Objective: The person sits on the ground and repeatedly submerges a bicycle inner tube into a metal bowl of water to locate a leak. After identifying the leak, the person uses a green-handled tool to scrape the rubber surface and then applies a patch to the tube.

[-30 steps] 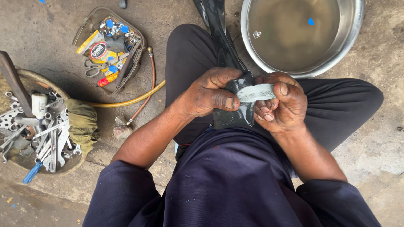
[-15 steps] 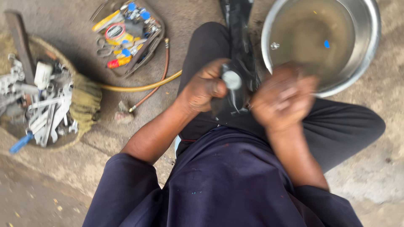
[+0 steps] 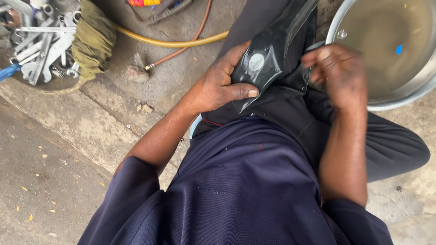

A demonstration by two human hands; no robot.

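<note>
Across my lap lies a black rubber inner tube [image 3: 277,43] with a round grey patch [image 3: 256,62] on it. My left hand [image 3: 218,86] grips the tube's near edge, thumb pressed along the fold just below the patch. My right hand [image 3: 338,75] hovers to the right of the tube, blurred by motion, with its fingers curled. Whether it holds anything I cannot make out. I sit on the ground in dark blue clothes.
A large metal basin [image 3: 399,102] of murky water stands at the upper right. A yellow hose [image 3: 181,43] crosses the concrete at the top. At the upper left, a pile of wrenches [image 3: 41,45] lies next to an olive cloth [image 3: 93,43].
My right hand has come off the tube and moved right. The grey patch now shows uncovered. The pale strip seen between my fingers earlier is out of sight.
</note>
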